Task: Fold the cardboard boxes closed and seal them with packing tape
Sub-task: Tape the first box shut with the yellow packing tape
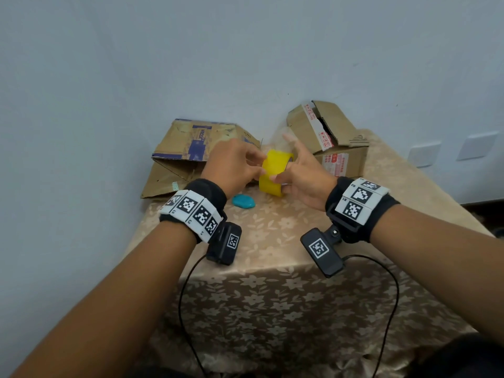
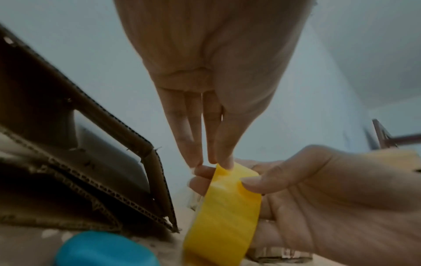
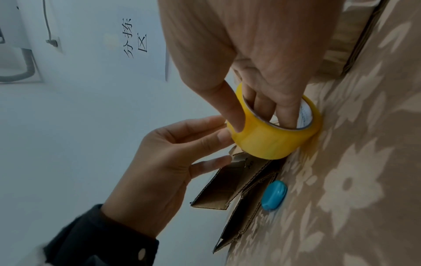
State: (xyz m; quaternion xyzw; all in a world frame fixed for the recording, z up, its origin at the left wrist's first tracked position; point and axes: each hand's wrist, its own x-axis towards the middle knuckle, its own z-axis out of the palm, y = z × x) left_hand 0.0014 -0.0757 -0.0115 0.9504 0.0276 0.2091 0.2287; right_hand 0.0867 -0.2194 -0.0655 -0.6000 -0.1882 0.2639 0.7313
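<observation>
"分拣区" on a wall sign (image 3: 136, 37)

Yellow tape roll (image 1: 273, 174) in right hand (image 1: 305, 181), left hand (image 1: 231, 165) touching it

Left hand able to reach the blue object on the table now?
Likely yes: the blue object lies uncovered near the left hand, nothing between; its fingertips must first leave the tape roll.
</observation>
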